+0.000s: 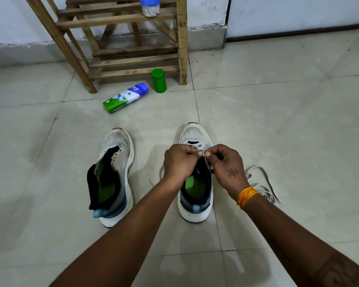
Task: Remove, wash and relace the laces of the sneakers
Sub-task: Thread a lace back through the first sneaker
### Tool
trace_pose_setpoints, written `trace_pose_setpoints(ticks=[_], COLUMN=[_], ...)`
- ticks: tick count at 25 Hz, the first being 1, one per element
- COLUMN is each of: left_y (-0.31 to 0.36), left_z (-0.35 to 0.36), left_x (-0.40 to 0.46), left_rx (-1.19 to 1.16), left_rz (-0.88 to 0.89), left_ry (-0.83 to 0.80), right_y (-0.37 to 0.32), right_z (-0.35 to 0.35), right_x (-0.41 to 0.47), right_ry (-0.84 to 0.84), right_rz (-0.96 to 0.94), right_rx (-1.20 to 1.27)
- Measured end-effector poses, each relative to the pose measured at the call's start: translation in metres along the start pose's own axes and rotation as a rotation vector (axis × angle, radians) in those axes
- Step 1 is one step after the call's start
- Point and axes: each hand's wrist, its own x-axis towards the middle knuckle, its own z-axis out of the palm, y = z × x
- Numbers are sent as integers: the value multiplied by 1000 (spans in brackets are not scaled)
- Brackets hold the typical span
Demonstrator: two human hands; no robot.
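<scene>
Two white sneakers with green insoles stand on the tiled floor, toes pointing away. The left sneaker (114,175) has no lace and its tongue is folded open. The right sneaker (195,195) has a white lace (195,145) crossed through its front eyelets. My left hand (179,162) and my right hand (226,164) meet over this shoe's tongue, both pinching the lace. Loose lace (261,183) trails on the floor to the right of the shoe, and a short piece shows beside my left wrist.
A wooden rack (133,56) stands against the wall ahead, with a blue-lidded jar (149,6) on a shelf. A green bottle (159,80) stands at its foot. A white, blue and green bottle (125,97) lies on the floor beside it.
</scene>
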Motion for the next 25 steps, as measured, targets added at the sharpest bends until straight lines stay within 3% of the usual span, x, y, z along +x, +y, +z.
trace_pose_setpoints(ticks=[6, 9, 12, 14, 16, 18, 20, 25], left_y=[-19, -27, -33, -34, -35, -35, -34, -35], left_z=[-15, -20, -16, -14, -13, -11, -10, -9], left_x=[-15, -19, -21, -22, -23, -23, -23, -25], left_rx=[345, 287, 172, 147, 142, 149, 154, 152], left_rz=[485, 453, 324, 317, 323, 327, 325, 343], left_ry=[281, 334, 327, 342, 341, 342, 347, 357], right_y=[5, 17, 30, 27, 17, 3, 1, 1], right_z=[-4, -6, -15, -20, -21, -16, -11, -14], right_x=[6, 11, 17, 14, 10, 7, 9, 12], right_ry=[59, 134, 192, 203, 192, 60, -38, -35], right_rz=[26, 173, 235, 141, -84, -292, -357, -496], right_rx=[127, 195, -195, -410, -494, -586, -626, -634])
